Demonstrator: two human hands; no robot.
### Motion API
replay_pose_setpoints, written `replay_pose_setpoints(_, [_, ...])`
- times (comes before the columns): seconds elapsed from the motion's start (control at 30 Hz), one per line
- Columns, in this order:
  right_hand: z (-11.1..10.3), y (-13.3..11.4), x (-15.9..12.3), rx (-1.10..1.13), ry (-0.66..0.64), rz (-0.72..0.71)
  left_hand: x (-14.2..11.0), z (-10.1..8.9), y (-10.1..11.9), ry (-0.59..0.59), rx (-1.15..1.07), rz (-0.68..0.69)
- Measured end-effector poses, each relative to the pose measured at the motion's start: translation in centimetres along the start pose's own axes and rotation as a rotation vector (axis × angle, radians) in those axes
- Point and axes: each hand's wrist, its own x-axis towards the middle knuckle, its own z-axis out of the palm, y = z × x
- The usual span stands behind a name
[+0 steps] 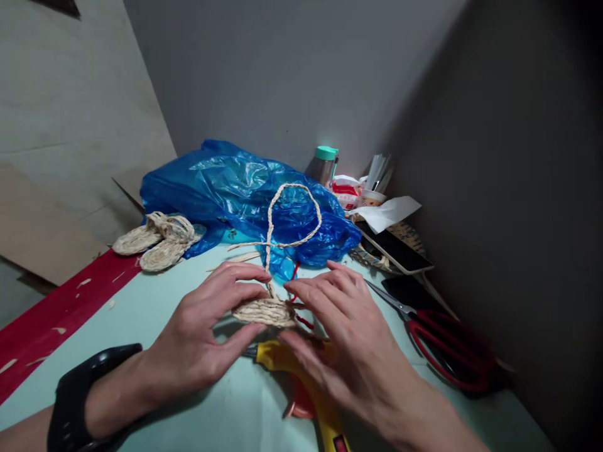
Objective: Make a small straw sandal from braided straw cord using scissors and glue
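Note:
A small piece of coiled, braided straw (264, 312) sits between my hands, shaped like a narrow sole. My left hand (211, 320) pinches its left end, fingers above and thumb below. My right hand (348, 339) curves around the right end, its thumb under the edge; its exact contact is partly hidden. From the piece a long straw braid (269, 220) rises and loops over the blue bag. Red yarn (305, 322) shows beside the right fingers. Beneath my hands lies a yellow glue gun (276, 356) with an orange trigger, partly covered by my right hand.
A blue plastic bag (226, 176) fills the back. At left rest straw slippers (162, 248) by a red strip (66, 314) with straw scraps. Red-handled scissors (447, 345) lie at right, near a tablet-like device (396, 248). A green-lidded bottle (325, 164) stands behind.

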Motion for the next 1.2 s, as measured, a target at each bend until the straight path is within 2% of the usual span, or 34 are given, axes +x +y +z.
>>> replay_pose_setpoints(0.47, [0.6,0.5,0.0,0.072,-0.032,-0.011,-0.2,0.2,0.0,-0.021,-0.007,-0.009])
replay_pose_setpoints(0.63, [0.9,0.5,0.0,0.059,-0.012,-0.018,-0.3,0.3,0.2,0.011,-0.027,-0.006])
replay_pose_setpoints(0.77, [1.0,0.5,0.0,0.041,-0.012,-0.020,-0.4,0.4,0.2,-0.013,-0.018,-0.025])
replay_pose_setpoints(0.93, [1.0,0.4,0.0,0.009,-0.039,-0.036,-0.5,0.4,0.3,-0.044,0.042,0.016])
replay_pose_setpoints(1.2, [0.9,0.0,0.0,0.008,-0.056,-0.053,-0.4,0.3,0.8,0.005,0.024,0.101])
